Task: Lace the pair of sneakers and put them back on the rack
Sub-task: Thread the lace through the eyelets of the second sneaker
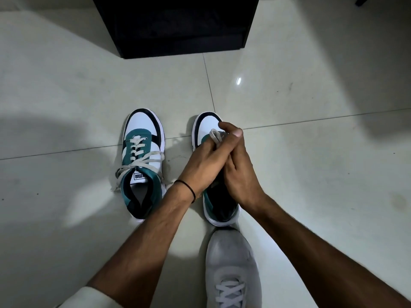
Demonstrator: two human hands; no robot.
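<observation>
I'm crouched over the pair on the tiled floor (289,96), working on the right sneaker (208,123), which stands just beside the left sneaker (142,138); the left one already looks laced up its front, with its ends crossed loosely over the tongue and trailing onto the tile. My left hand (204,161) and right hand (238,174) are pressed together over the right shoe's throat, both pinching the lace (215,135), whose pale loop sticks up between my fingertips. How many eyelets are threaded on this shoe I can't tell, since my hands cover them. I judge I'm midway through lacing the second shoe, so the task is past half but not near done. Next I need to pull this loop snug, feed the ends through whatever eyelets remain, then lift both shoes to the dark rack (178,25) standing ahead of me, well apart from the pair. My own grey shoe (231,267) sits just behind the heel
</observation>
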